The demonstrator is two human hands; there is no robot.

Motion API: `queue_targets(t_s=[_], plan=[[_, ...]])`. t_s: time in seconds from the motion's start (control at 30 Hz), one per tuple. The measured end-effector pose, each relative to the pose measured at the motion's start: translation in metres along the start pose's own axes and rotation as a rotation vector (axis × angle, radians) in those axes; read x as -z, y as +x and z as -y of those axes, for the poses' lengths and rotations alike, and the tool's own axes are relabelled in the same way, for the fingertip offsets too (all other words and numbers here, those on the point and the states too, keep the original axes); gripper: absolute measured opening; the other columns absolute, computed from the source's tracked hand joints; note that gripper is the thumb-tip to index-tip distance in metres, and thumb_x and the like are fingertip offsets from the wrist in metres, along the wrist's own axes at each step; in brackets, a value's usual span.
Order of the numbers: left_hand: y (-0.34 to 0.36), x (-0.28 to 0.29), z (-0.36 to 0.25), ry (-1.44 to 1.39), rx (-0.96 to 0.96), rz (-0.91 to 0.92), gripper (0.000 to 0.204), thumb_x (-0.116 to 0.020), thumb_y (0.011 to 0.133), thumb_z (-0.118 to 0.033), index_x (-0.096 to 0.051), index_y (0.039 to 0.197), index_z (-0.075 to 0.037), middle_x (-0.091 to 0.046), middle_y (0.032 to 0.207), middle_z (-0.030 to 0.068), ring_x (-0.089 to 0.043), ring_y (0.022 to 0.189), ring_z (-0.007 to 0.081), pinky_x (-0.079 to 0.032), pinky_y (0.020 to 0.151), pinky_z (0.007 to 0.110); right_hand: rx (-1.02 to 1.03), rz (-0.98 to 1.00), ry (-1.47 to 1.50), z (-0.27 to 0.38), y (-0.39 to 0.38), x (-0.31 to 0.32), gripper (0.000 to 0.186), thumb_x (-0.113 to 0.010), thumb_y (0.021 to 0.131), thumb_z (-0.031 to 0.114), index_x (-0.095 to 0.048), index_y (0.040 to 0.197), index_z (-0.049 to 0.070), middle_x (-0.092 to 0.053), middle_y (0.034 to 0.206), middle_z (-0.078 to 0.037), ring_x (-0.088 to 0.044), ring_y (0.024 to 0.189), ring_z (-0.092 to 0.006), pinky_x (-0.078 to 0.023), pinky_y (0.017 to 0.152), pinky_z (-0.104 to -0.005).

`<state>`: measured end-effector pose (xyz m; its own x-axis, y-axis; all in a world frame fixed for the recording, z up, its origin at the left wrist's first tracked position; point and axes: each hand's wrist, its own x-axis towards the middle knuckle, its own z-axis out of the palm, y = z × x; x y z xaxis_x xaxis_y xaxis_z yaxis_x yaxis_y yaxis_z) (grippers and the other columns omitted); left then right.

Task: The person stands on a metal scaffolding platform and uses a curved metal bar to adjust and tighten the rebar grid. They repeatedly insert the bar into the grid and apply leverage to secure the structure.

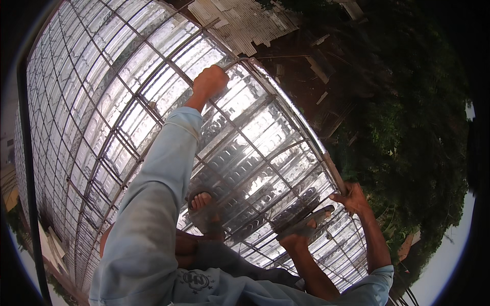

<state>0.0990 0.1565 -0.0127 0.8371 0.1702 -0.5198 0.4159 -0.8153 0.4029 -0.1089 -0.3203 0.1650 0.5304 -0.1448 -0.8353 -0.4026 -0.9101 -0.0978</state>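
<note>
A grid of thin steel reinforcing bars (244, 133) lies over shiny, ribbed silver sheeting (232, 155). My left hand (210, 81) reaches far out over the grid, close to its far edge. Its fingers are curled into a fist above a bar, and whatever they hold is hidden. At the right, my right hand (353, 199) grips the narrow brown edge board (334, 171) that borders the sheeting. The thumb lies on the near side of that board.
My left foot (201, 201) and right foot (306, 224), in sandals, rest on the grid. Past the edge board the ground drops away to corrugated roofing sheets (242, 20), loose boards (319, 69) and dark green trees (398, 127). A dark upright pole (28, 178) stands at far left.
</note>
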Motion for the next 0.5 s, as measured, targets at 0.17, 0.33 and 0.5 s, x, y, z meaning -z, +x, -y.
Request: queue_targets(t_s=[0.17,0.33,0.5], plan=[[0.019,-0.004,0.020,0.041,-0.018,-0.078,0.047,-0.055,0.090,-0.031,-0.070,0.115,0.006,-0.071,0.115,0.0304,-0.069,0.110,0.0452,-0.053,0.097,0.051,0.178,0.130,-0.043,-0.021,0.039,-0.005,0.062,-0.091,0.070,0.045,-0.070,0.088,-0.011,-0.068,0.069,-0.019,-0.070,0.066,-0.0264,-0.056,0.065,-0.0432],[0.021,-0.005,0.019,0.079,0.046,-0.053,0.048,-0.056,0.091,-0.033,-0.069,0.116,0.006,-0.071,0.115,0.0302,-0.070,0.108,0.0442,-0.053,0.096,0.050,0.584,0.102,-0.273,-0.025,0.061,-0.001,0.063,-0.091,0.068,0.050,-0.067,0.077,-0.007,-0.068,0.072,-0.022,-0.071,0.069,-0.0349,-0.056,0.067,-0.0443],[0.019,-0.006,-0.007,0.110,0.154,-0.022,0.045,-0.055,0.092,-0.031,-0.070,0.117,0.002,-0.072,0.116,0.0267,-0.070,0.110,0.0418,-0.053,0.097,0.048,0.271,0.733,0.799,-0.065,0.073,-0.044,0.020,-0.081,0.091,0.017,-0.068,0.090,0.002,-0.070,0.069,-0.008,-0.068,0.057,-0.0145,-0.052,0.050,-0.0282]])
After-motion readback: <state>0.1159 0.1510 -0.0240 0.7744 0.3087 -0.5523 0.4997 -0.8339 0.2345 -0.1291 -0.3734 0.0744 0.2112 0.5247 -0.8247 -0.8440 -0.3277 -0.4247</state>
